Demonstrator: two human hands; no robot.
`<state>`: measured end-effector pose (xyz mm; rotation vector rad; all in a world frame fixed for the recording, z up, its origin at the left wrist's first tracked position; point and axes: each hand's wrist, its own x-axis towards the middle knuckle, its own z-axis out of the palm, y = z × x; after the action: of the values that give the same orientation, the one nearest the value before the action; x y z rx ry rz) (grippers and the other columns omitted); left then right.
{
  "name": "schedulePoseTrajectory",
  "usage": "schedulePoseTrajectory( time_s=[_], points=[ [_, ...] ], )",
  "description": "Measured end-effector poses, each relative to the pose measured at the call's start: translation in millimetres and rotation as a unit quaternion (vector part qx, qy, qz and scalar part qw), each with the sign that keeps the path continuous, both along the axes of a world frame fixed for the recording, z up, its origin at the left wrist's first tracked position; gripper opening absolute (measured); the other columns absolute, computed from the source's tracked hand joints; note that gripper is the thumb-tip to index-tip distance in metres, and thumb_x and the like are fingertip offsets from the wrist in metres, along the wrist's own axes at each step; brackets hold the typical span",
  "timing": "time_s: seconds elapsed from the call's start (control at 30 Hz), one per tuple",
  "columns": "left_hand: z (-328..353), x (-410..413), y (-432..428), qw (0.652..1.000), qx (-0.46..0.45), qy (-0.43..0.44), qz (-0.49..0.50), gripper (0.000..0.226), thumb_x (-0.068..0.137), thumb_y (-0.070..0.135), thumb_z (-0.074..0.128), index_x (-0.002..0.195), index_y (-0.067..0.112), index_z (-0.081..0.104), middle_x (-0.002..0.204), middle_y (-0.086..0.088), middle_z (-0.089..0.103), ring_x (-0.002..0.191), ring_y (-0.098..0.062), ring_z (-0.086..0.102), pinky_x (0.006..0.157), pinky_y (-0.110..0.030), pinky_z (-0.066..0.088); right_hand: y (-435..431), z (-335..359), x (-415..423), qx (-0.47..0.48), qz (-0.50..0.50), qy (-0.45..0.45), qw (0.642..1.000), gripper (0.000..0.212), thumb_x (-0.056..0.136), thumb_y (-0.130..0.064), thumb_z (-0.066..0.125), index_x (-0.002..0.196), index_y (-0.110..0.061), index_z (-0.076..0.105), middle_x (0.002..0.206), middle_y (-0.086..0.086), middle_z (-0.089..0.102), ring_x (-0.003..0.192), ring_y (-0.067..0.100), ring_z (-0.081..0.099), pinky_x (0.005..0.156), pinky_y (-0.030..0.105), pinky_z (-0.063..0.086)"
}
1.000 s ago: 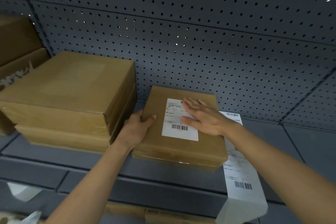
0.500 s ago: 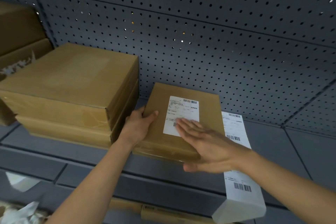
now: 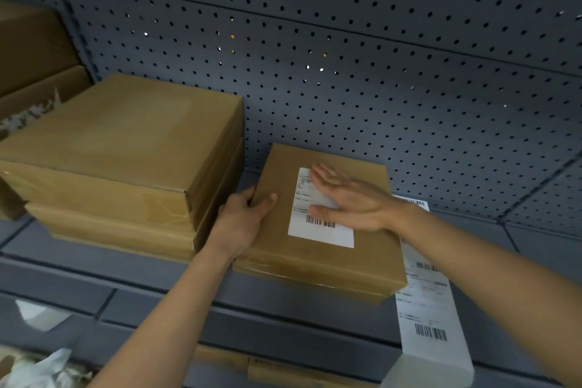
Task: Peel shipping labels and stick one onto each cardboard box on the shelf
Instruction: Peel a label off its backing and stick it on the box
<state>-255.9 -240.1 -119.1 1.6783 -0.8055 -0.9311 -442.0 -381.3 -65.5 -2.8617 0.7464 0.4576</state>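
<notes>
You have one label (image 3: 319, 235) down on the small cardboard box (image 3: 274, 252), so I judge this box nearly finished and the task as a whole only partly done. The box lies flat on the shelf (image 3: 94, 264), just right of a two-box stack and close to the pegboard back (image 3: 346, 72). Your right hand (image 3: 349, 198) lies flat on the upper half of the label, fingers (image 3: 324, 173) straight and together, pressing the paper down. Your left hand (image 3: 242, 220) grips the box's left edge, thumb on top and the rest wrapped down the side, steadying it. The label is a white rectangle with lines of small print and a barcode near its lower edge. Its lower corners sit flat against the brown card; the upper part is under your palm, so you cannot tell how it lies there. The box itself is shallow, with a shine of clear tape along the front. Left to do, as far as this shows: the top box (image 3: 119, 135) of the stack has a bare lid and front, and the lower box (image 3: 119, 230) shows no label on its visible faces. The boxes at the far left (image 3: 31, 47) are cut off, so nothing is sure there. A strip of labels (image 3: 428, 309) lies right of the small box and hangs over the shelf's front edge, with more barcodes on it to peel.
</notes>
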Motion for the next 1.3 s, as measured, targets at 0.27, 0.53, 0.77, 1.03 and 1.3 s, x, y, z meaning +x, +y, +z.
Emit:
schedulePoseTrajectory(
  time_s=[0.27,0.53,0.77,1.03,1.3],
  points=[
    [-2,-1,0,1.000,0.002,-0.008,0.013,0.033,0.098,0.048,0.052,0.122,0.029,0.065,0.101,0.007,0.074,0.091,-0.014,0.071,0.089,-0.037,0.057,3,-2,9,-0.009,0.011,-0.006,1.000,0.107,0.078,-0.088,0.006,0.153,-0.015,-0.018,0.160,0.002,-0.026,0.147,0.013,-0.023,0.124,0.035,-0.002],
    [4,-4,1,1.000,0.009,-0.025,0.016,0.033,0.099,0.044,0.052,0.124,0.026,0.064,0.104,0.007,0.071,0.094,-0.014,0.068,0.085,-0.030,0.054,76,0,-11,0.004,0.123,-0.016,0.992,0.107,0.084,-0.084,0.030,0.155,-0.018,-0.017,0.159,-0.005,-0.029,0.143,0.003,-0.033,0.120,0.025,-0.013],
    [6,-4,0,0.999,0.023,-0.047,0.014,0.031,0.099,0.044,0.052,0.120,0.026,0.066,0.103,0.006,0.071,0.097,-0.017,0.067,0.094,-0.040,0.053,78,2,-9,-0.008,0.141,0.002,0.990,0.111,0.082,-0.084,0.036,0.155,-0.018,-0.017,0.158,-0.006,-0.030,0.143,0.002,-0.032,0.114,0.019,-0.020],
    [3,-2,0,1.000,0.012,-0.022,0.012,0.031,0.099,0.044,0.052,0.122,0.029,0.066,0.102,0.007,0.073,0.093,-0.013,0.069,0.088,-0.032,0.056,30,0,11,0.039,0.066,-0.010,0.997,0.100,0.081,-0.085,0.007,0.154,-0.021,-0.016,0.160,-0.004,-0.027,0.146,0.006,-0.025,0.124,0.032,-0.004],
    [4,-2,1,1.000,0.010,-0.012,0.011,0.030,0.102,0.042,0.047,0.123,0.030,0.064,0.103,0.006,0.072,0.094,-0.012,0.068,0.084,-0.027,0.055,-11,-1,44,-0.018,0.009,-0.014,1.000,0.105,0.082,-0.083,0.004,0.155,-0.010,-0.012,0.162,0.007,-0.020,0.149,0.014,-0.018,0.122,0.029,-0.006]
  ],
)
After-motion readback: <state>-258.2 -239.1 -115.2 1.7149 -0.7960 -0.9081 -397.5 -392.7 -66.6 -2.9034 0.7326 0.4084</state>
